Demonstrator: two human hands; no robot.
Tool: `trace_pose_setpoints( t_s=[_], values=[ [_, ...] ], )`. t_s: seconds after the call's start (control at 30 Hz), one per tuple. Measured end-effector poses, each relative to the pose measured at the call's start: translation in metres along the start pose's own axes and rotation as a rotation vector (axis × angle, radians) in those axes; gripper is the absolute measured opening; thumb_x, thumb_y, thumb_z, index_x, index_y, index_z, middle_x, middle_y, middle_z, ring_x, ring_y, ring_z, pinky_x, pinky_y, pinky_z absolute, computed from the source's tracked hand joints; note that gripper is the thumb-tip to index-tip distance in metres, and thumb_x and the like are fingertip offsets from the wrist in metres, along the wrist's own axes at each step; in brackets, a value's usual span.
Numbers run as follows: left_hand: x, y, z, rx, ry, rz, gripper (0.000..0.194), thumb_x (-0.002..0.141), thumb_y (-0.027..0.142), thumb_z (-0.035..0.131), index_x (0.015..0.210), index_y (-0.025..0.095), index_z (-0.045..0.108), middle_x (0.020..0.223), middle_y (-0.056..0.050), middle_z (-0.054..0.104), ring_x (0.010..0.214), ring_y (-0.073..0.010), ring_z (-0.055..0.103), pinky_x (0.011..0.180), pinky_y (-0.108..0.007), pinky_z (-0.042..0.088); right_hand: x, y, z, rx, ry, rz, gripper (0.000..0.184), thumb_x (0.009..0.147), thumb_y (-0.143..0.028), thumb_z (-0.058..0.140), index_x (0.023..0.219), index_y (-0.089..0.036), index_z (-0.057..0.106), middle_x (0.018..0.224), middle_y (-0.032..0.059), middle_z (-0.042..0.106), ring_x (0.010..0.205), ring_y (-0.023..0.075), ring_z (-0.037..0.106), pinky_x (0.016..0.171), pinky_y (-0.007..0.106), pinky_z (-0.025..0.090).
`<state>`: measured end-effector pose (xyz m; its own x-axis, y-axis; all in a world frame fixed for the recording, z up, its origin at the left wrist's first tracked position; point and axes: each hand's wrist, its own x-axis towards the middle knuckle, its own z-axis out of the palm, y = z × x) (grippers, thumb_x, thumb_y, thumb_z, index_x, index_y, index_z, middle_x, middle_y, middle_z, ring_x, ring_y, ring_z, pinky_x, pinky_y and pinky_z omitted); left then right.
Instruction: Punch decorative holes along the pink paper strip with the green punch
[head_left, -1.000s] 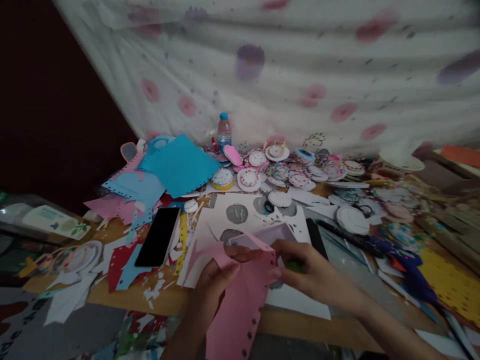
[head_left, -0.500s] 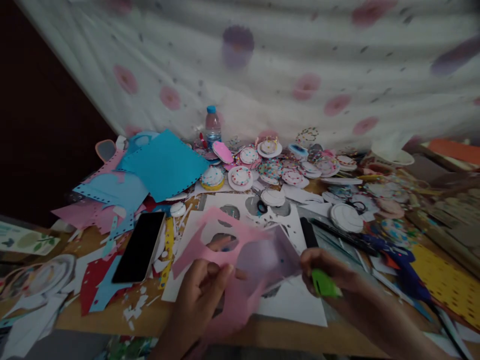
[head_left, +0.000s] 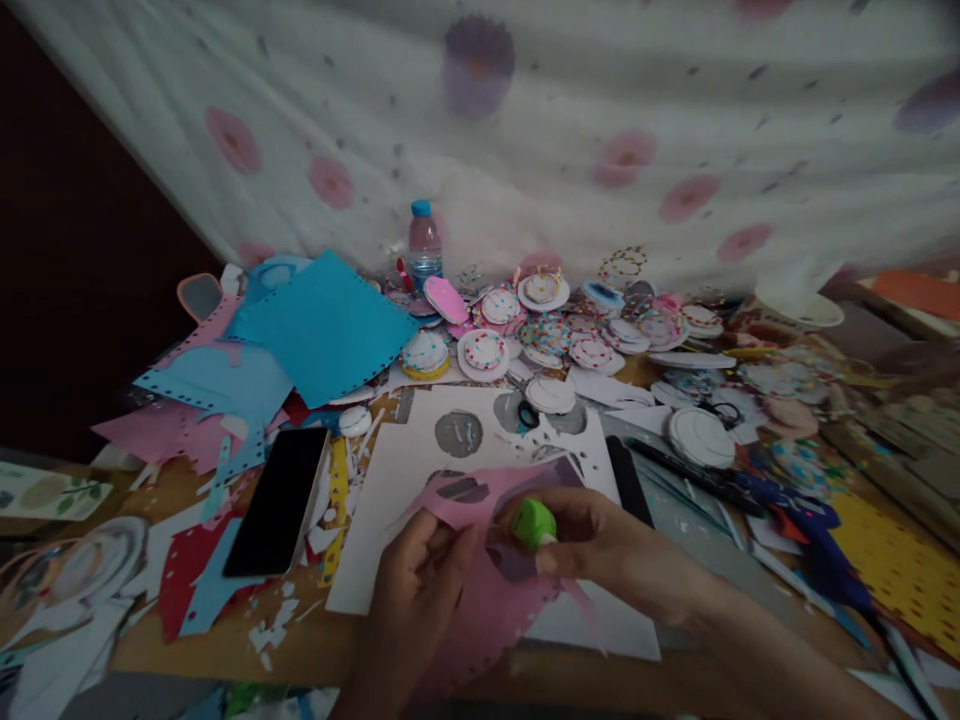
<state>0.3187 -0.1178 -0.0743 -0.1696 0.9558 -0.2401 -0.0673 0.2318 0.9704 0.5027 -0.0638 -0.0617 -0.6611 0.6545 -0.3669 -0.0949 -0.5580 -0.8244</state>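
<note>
My left hand (head_left: pixel 418 565) is closed on a pink paper sheet (head_left: pixel 480 610) with a punched edge and cut-out holes, holding it just above the near table edge. My right hand (head_left: pixel 592 545) grips a small green punch (head_left: pixel 534 522) and presses it against the pink sheet's upper part. Under both hands lies a white sheet (head_left: pixel 420 460) with round holes cut out of it.
A black phone (head_left: pixel 279 498) lies left of the hands. Blue paper (head_left: pixel 326 325) and pink scraps pile up at the back left. A water bottle (head_left: pixel 424 240) stands by the spotted cloth. Several decorated paper discs (head_left: pixel 484 350) fill the back, with pens and yellow dotted paper (head_left: pixel 900 570) at right.
The right hand has moved left with the green punch, from beside the pink sheet onto it. The left hand has turned and lowered the sheet. The camera has shifted slightly.
</note>
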Motion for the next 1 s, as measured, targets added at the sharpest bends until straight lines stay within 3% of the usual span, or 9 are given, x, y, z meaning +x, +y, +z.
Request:
trace_pose_setpoints(
  t_s=[0.1, 0.27, 0.4, 0.57, 0.73, 0.8, 1.0],
  values=[
    [0.002, 0.006, 0.003, 0.003, 0.018, 0.033, 0.015, 0.075, 0.033, 0.069, 0.078, 0.018, 0.067, 0.074, -0.003, 0.07, 0.077, -0.018, 0.065, 0.072, -0.022, 0.05, 0.005, -0.001, 0.0, 0.025, 0.016, 0.012, 0.034, 0.063, -0.028, 0.083, 0.093, -0.019, 0.07, 0.084, -0.0015, 0.064, 0.076, 0.0113, 0.058, 0.072, 0.024, 0.044],
    [0.004, 0.011, 0.01, 0.022, 0.045, 0.03, 0.013, 0.074, 0.028, 0.069, 0.07, 0.018, 0.063, 0.063, 0.002, 0.061, 0.064, -0.0137, 0.059, 0.063, -0.019, 0.047, 0.006, 0.004, 0.002, 0.171, 0.106, 0.034, 0.038, 0.059, -0.025, 0.086, 0.092, -0.018, 0.068, 0.091, 0.0006, 0.064, 0.083, 0.0116, 0.058, 0.076, 0.023, 0.044],
    [0.008, 0.007, 0.012, 0.054, 0.022, 0.052, 0.019, 0.074, 0.027, 0.07, 0.063, 0.017, 0.058, 0.061, 0.002, 0.056, 0.062, -0.0121, 0.054, 0.06, -0.017, 0.045, 0.005, 0.007, 0.0, 0.211, 0.138, 0.024, 0.038, 0.058, -0.026, 0.087, 0.087, -0.016, 0.065, 0.083, -0.0009, 0.062, 0.074, 0.0099, 0.056, 0.07, 0.023, 0.044],
    [0.01, 0.004, 0.011, 0.108, -0.04, 0.066, 0.011, 0.076, 0.028, 0.068, 0.075, 0.017, 0.069, 0.068, -0.001, 0.065, 0.068, -0.0157, 0.059, 0.066, -0.02, 0.048, 0.006, 0.01, -0.002, 0.166, 0.184, 0.057, 0.038, 0.057, -0.03, 0.088, 0.083, -0.016, 0.065, 0.08, 0.0001, 0.061, 0.073, 0.0109, 0.055, 0.068, 0.023, 0.044],
    [0.008, 0.004, 0.013, 0.14, -0.02, 0.137, 0.008, 0.075, 0.024, 0.07, 0.08, 0.02, 0.074, 0.078, -0.003, 0.07, 0.075, -0.0176, 0.063, 0.07, -0.021, 0.049, 0.009, 0.015, 0.0, 0.186, 0.213, 0.045, 0.041, 0.057, -0.03, 0.087, 0.087, -0.018, 0.063, 0.085, 0.0003, 0.061, 0.077, 0.0118, 0.056, 0.069, 0.023, 0.044],
    [0.008, 0.004, 0.013, 0.159, -0.022, 0.154, 0.006, 0.074, 0.024, 0.071, 0.077, 0.02, 0.073, 0.076, -0.003, 0.069, 0.074, -0.0175, 0.063, 0.068, -0.021, 0.049, 0.01, 0.016, 0.001, 0.179, 0.217, 0.048, 0.04, 0.056, -0.031, 0.088, 0.082, -0.017, 0.061, 0.081, -0.0011, 0.06, 0.073, 0.0112, 0.055, 0.066, 0.023, 0.043],
    [0.007, 0.007, 0.011, 0.159, -0.019, 0.037, 0.011, 0.071, 0.029, 0.074, 0.077, 0.02, 0.072, 0.061, 0.001, 0.063, 0.057, -0.0134, 0.058, 0.058, -0.019, 0.049, 0.011, 0.014, 0.005, 0.215, 0.192, 0.075, 0.037, 0.056, -0.032, 0.087, 0.076, -0.016, 0.061, 0.071, -0.0036, 0.058, 0.063, 0.0074, 0.05, 0.059, 0.02, 0.037]
  ],
)
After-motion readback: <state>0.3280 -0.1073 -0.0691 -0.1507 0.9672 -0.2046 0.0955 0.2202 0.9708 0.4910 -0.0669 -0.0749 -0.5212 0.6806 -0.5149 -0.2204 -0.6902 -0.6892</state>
